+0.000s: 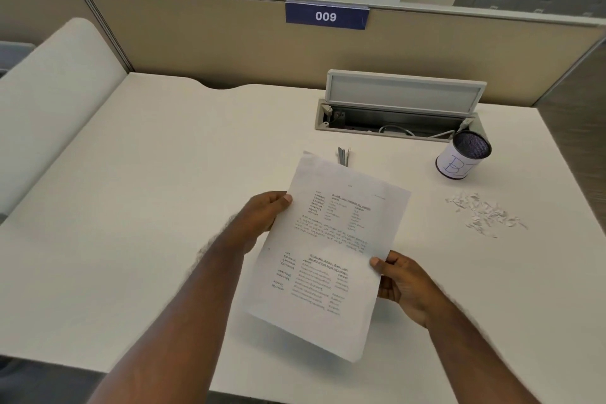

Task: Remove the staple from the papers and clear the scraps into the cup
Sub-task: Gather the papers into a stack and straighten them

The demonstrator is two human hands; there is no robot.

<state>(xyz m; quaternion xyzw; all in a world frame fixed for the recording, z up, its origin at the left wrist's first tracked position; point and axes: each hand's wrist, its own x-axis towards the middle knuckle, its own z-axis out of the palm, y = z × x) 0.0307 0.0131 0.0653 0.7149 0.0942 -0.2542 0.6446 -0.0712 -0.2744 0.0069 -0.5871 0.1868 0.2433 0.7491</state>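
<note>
I hold the printed papers (331, 249) tilted above the white desk, text side up. My left hand (262, 220) grips their left edge, thumb on top. My right hand (403, 285) grips the right edge lower down. The staple itself is too small to make out. A grey metal tool (343, 155) lies on the desk just beyond the papers' top edge, partly hidden by them. A pile of white paper scraps (485, 214) lies to the right. Beyond the scraps stands the dark mesh cup (463, 159) with a white label.
The white desk (147, 190) has an open cable tray (396, 121) with its lid up at the back right, just behind the cup. A beige partition with a blue "009" sign (326, 16) closes off the back. The desk's front edge runs under my forearms.
</note>
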